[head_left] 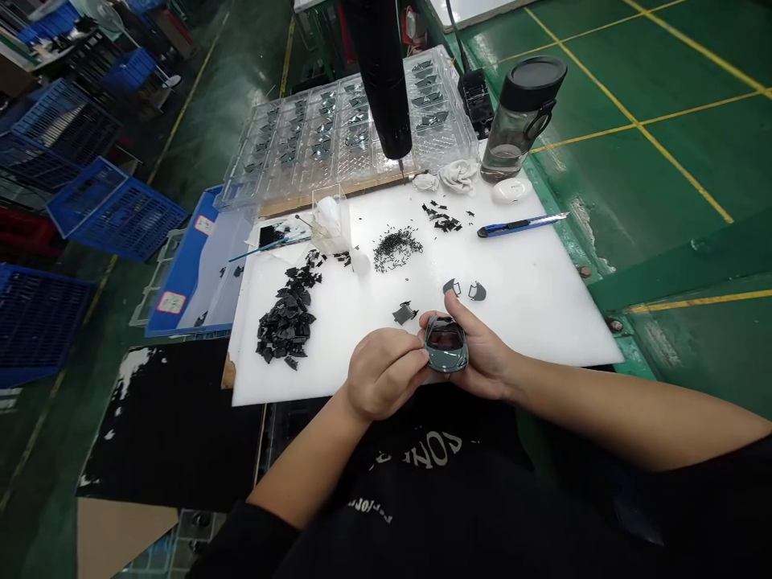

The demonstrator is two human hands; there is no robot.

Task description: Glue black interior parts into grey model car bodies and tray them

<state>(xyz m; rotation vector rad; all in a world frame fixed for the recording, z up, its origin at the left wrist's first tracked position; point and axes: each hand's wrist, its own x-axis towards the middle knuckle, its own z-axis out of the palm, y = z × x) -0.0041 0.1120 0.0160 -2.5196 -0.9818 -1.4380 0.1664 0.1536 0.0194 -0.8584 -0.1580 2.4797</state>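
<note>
A small grey toy car body [446, 346] with a glossy shell is held just past the front edge of the white board. My right hand [486, 354] wraps around its right side, thumb along the top. My left hand [389, 374] is closed, its thumb and fingertips pinching the car's left edge; any tiny part between them is hidden. Just beyond the car lie a grey-black car part [404, 313] and two small grey door-like pieces, one left [449, 285] and one right [477, 291].
On the white board [543, 322] are a heap of black parts [286, 322], tiny screws [396, 248], a blue utility knife [522, 225] and a clear box [330, 221]. A black electric screwdriver [386, 96] hangs above. Behind stand a clear parts tray [277, 173] and a bottle [522, 117].
</note>
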